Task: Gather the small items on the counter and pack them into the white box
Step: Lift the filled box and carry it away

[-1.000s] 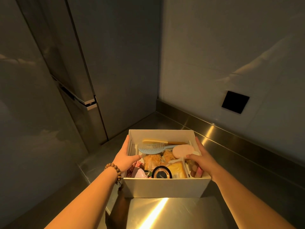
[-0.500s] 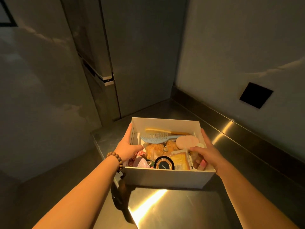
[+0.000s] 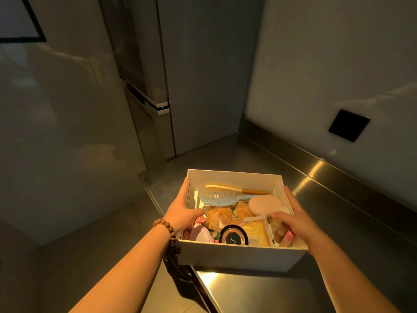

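Observation:
The white box [image 3: 234, 256] is held in both hands over the left end of the steel counter [image 3: 259, 294]. My left hand [image 3: 180, 211] grips its left wall, thumb inside. My right hand [image 3: 293, 224] grips the right wall, thumb over the rim. Inside lie a blue hairbrush [image 3: 216, 197], a wooden-handled comb [image 3: 234, 188], a pink oval case [image 3: 264, 205], a round black compact [image 3: 233, 237], a yellow packet [image 3: 256, 232], a lilac item [image 3: 202, 233] and orange fluffy pieces [image 3: 218, 213].
A tall steel fridge [image 3: 162, 75] stands at the back left, past the counter's end. A raised steel ledge [image 3: 316, 163] runs along the right wall, which bears a black square plate [image 3: 348, 125]. A bead bracelet [image 3: 165, 228] circles my left wrist.
The box, held in both hands, now sits further right and lower in view. The view has swung left and up, showing more of the left wall.

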Tool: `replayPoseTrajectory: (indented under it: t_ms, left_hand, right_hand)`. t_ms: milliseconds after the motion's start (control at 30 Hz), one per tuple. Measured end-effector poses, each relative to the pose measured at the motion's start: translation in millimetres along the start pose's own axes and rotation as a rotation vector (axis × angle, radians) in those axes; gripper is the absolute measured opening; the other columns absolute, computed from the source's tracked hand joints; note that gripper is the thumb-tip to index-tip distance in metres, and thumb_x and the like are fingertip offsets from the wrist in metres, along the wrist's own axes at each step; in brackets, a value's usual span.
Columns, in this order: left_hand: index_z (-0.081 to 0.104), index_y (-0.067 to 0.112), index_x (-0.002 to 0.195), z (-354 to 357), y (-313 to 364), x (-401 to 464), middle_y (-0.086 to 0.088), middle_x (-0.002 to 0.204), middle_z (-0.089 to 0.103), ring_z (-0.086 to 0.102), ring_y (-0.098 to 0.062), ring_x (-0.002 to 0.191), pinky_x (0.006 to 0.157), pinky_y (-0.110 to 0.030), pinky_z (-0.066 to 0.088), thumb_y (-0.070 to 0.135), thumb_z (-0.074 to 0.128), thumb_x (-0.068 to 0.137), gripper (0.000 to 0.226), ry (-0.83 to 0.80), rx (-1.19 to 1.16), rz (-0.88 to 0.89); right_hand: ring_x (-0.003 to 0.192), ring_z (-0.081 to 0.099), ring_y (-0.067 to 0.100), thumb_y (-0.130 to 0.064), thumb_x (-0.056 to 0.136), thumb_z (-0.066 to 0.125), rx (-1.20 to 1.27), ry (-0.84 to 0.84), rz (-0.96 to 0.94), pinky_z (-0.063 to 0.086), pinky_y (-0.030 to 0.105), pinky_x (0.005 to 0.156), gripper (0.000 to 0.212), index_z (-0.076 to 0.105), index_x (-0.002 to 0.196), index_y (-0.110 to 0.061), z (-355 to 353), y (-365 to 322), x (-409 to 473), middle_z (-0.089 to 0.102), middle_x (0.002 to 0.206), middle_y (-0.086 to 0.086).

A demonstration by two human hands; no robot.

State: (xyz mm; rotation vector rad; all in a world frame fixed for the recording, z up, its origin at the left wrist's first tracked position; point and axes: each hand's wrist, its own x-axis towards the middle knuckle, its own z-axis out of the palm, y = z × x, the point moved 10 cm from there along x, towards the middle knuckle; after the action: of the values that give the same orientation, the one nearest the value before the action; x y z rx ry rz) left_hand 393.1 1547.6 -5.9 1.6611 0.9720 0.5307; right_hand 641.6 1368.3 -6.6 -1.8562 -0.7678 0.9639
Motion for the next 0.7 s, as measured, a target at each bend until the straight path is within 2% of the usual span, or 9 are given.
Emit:
replayPoseTrajectory:
  t_ms: [133, 233, 333, 433, 500, 533, 600, 700]
  left_hand:
    - [0.004, 0.040, 0.146, -14, -7, -20, -0.001, 0.142, 0.035, 0.051, -0.007, 0.098, 0.054, -0.009, 0.047, 0.007, 0.074, 0.073, 0.106, -0.038, -0.002, 0.014]
    - [0.005, 0.041, 0.145, -40, -18, -36, 0.004, 0.139, 0.035, 0.051, -0.002, 0.094, 0.053, -0.006, 0.045, 0.009, 0.075, 0.073, 0.106, -0.049, -0.015, 0.007]
    - [0.005, 0.043, 0.145, -74, -27, -54, 0.009, 0.138, 0.033, 0.047, 0.002, 0.092, 0.054, -0.005, 0.046, 0.009, 0.075, 0.074, 0.105, -0.037, -0.017, 0.010]
    - [0.005, 0.042, 0.145, -121, -38, -78, 0.013, 0.136, 0.030, 0.046, 0.005, 0.093, 0.061, -0.006, 0.045, 0.011, 0.075, 0.074, 0.104, 0.017, -0.024, 0.010]
    - [0.007, 0.040, 0.145, -156, -46, -94, 0.012, 0.142, 0.031, 0.045, -0.001, 0.107, 0.076, -0.016, 0.044, 0.014, 0.076, 0.074, 0.103, 0.062, -0.022, 0.009]
    - [0.008, 0.042, 0.144, -173, -50, -103, 0.012, 0.140, 0.033, 0.044, -0.004, 0.112, 0.080, -0.021, 0.043, 0.016, 0.077, 0.074, 0.101, 0.082, -0.024, 0.011]
    - [0.014, 0.055, 0.133, -207, -56, -119, 0.027, 0.126, 0.038, 0.046, 0.001, 0.108, 0.079, -0.018, 0.038, 0.021, 0.078, 0.073, 0.094, 0.121, -0.022, 0.032]
    - [0.020, 0.070, 0.112, -255, -63, -141, 0.049, 0.104, 0.036, 0.041, 0.026, 0.097, 0.073, -0.011, 0.031, 0.024, 0.077, 0.073, 0.083, 0.203, 0.032, 0.051]
  right_hand:
    - [0.074, 0.066, 0.029, -0.026, 0.086, 0.069, 0.021, 0.015, 0.001, 0.055, 0.029, 0.050, 0.086, 0.013, 0.146, -0.050, 21, -3, -25, 0.052, 0.128, 0.008]
    - [0.093, 0.063, 0.028, -0.031, 0.084, 0.070, -0.009, 0.013, -0.029, 0.055, 0.026, 0.055, 0.084, 0.015, 0.144, -0.051, 50, -11, -38, 0.049, 0.132, 0.001]
    - [0.108, 0.054, 0.018, -0.034, 0.082, 0.071, -0.037, 0.008, -0.079, 0.053, 0.022, 0.067, 0.080, 0.016, 0.136, -0.057, 86, -25, -45, 0.041, 0.137, -0.011]
    - [0.109, 0.048, 0.012, -0.036, 0.080, 0.073, -0.060, -0.024, -0.125, 0.049, 0.021, 0.072, 0.081, 0.013, 0.128, -0.063, 131, -41, -48, 0.035, 0.140, -0.012]
    - [0.109, 0.045, 0.009, -0.036, 0.080, 0.074, -0.072, -0.048, -0.143, 0.048, 0.017, 0.069, 0.085, 0.011, 0.130, -0.063, 164, -53, -48, 0.033, 0.146, -0.009]
    - [0.113, 0.045, 0.011, -0.036, 0.079, 0.074, -0.079, -0.063, -0.147, 0.048, 0.018, 0.069, 0.087, 0.010, 0.133, -0.062, 180, -59, -48, 0.031, 0.149, -0.008]
    - [0.124, 0.045, 0.022, -0.037, 0.080, 0.073, -0.096, -0.094, -0.157, 0.051, 0.024, 0.073, 0.089, 0.009, 0.136, -0.061, 214, -72, -46, 0.028, 0.153, -0.006]
    - [0.132, 0.039, 0.029, -0.036, 0.081, 0.072, -0.135, -0.136, -0.184, 0.053, 0.041, 0.088, 0.091, 0.007, 0.139, -0.059, 262, -94, -44, 0.022, 0.156, -0.005]
